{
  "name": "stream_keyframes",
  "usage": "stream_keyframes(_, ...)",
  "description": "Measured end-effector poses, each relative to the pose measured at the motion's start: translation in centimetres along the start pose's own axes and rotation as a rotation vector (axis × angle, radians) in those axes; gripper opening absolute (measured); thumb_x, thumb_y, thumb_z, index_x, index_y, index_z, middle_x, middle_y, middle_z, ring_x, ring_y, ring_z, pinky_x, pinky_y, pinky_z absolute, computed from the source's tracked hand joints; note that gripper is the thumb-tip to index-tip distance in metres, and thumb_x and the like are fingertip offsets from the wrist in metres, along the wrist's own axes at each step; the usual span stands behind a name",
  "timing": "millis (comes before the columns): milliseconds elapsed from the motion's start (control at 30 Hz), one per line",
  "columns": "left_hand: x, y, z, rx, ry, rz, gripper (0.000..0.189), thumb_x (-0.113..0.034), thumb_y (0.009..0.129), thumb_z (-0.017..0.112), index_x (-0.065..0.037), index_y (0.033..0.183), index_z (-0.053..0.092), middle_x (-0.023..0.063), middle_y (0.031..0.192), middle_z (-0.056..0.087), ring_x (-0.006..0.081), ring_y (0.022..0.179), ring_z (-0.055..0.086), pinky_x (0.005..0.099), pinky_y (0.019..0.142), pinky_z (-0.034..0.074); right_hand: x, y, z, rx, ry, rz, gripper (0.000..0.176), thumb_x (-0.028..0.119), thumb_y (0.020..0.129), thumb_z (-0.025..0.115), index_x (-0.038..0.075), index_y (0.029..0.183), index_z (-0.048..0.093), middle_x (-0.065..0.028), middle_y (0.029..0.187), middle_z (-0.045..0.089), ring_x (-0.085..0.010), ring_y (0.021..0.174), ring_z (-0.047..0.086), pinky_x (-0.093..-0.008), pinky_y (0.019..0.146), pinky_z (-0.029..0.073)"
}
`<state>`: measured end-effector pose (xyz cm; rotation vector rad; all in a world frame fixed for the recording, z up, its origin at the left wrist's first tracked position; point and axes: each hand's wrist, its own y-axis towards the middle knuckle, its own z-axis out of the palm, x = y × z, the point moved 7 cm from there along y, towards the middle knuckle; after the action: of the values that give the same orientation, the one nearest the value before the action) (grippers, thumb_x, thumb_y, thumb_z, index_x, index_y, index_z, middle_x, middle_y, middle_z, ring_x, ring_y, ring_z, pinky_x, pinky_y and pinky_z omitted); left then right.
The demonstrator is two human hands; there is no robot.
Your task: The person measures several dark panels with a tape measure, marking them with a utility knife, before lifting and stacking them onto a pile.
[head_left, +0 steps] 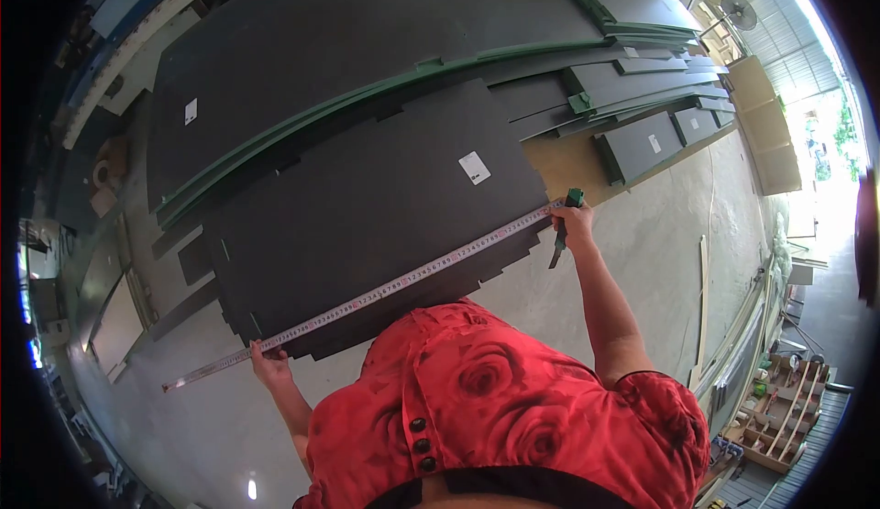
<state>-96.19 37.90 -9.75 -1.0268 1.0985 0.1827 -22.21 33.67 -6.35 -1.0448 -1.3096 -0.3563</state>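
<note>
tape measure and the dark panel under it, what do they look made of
The tape measure: probably thin steel, pale strip with printed numerals, lying straight. The dark panel: seemingly a rigid manufactured board, matt charcoal face, cleanly notched edge; its core cannot be told.

Small black numerals are running along the tape measure [385, 291] that is crossing the middle of the frame, with the digits 1 to 9 repeating. The larger marks between them are showing too fine to read. A white label [474, 168] is sitting on the dark board [367, 206] at centre, its print blurring out.
</note>
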Motion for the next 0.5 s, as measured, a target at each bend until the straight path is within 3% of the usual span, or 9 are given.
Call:
stream_keyframes(67,0.2,-0.1,-0.4,-0.007,-0.035,-0.019,0.023,-0.033,0.081,0.058,-0.012,0.089,0.053,0.0036,0.077,0.056,0.0149,0.064,0.053,0.0285,0.054,0.039,-0.3,-0.3,0.3,0.006,-0.01,0.013,0.019,-0.006,0.064,0.061,0.001,0.077,0.049,-0.0085,0.059,0.053,-0.0152,0.042,0.05,-0.0267,0.036,0.038)
stream_keyframes(200,-0.3,0.0,-1.2,-0.052,0.0,0.002,0.017,-0.026,0.08,0.058,-0.012,0.088,0.053,0.0035,0.073,0.057,0.0155,0.065,0.054,0.0289,0.054,0.04,-0.6,-0.6,0.4,-0.056,-0.111,0.03,0.018,-0.005,0.065,0.062,0.003,0.074,0.049,-0.0048,0.058,0.051,-0.012,0.041,0.048,-0.0239,0.034,0.034)
stream_keyframes(333,-0.9,1.4,-3.6,-0.204,0.266,0.082,0.012,-0.018,0.079,0.056,-0.007,0.083,0.058,0.0036,0.064,0.056,0.0178,0.067,0.057,0.0298,0.058,0.043,-0.8,0.2,1.0,-0.02,-0.234,-0.006,0.017,-0.001,0.066,0.063,0.003,0.074,0.05,-0.0028,0.058,0.051,-0.0102,0.041,0.047,-0.0232,0.034,0.034)
stream_keyframes(400,-2.7,3.0,-3.4,-0.102,0.56,0.518,0.012,-0.021,0.078,0.059,-0.01,0.078,0.062,0.0037,0.07,0.06,0.0188,0.063,0.057,0.0281,0.056,0.043,-0.4,0.1,1.7,-0.014,-0.286,0.007,0.018,-0.002,0.067,0.063,0.005,0.078,0.051,-0.0018,0.058,0.049,-0.0105,0.041,0.046,-0.0227,0.033,0.033)
stream_keyframes(433,-3.6,1.4,-2.2,-0.05,0.638,0.507,0.022,-0.028,0.077,0.06,-0.008,0.086,0.067,0.0093,0.082,0.062,0.0234,0.077,0.059,0.0311,0.07,0.045,0.2,-0.2,2.1,-0.023,-0.325,-0.006,0.018,-0.001,0.067,0.064,0.005,0.077,0.051,-0.0018,0.059,0.049,-0.0104,0.041,0.046,-0.0226,0.033,0.033)
stream_keyframes(467,-4.2,-0.3,-0.7,-0.051,0.638,0.505,0.022,-0.028,0.077,0.06,-0.008,0.086,0.067,0.0093,0.082,0.062,0.0234,0.077,0.059,0.0311,0.07,0.045,0.5,-0.4,2.3,-0.034,-0.365,-0.019,0.017,0.0,0.067,0.064,0.004,0.077,0.051,-0.0017,0.059,0.05,-0.0104,0.04,0.046,-0.0225,0.033,0.033)
stream_keyframes(500,-4.9,-1.8,-0.1,-0.231,0.805,0.493,0.028,-0.032,0.078,0.059,-0.008,0.092,0.066,0.0121,0.089,0.061,0.0248,0.085,0.057,0.0335,0.078,0.043,0.5,-0.3,2.3,-0.036,-0.366,-0.019,0.017,0.0,0.067,0.064,0.004,0.077,0.051,-0.0017,0.059,0.05,-0.0104,0.04,0.046,-0.0225,0.033,0.033)
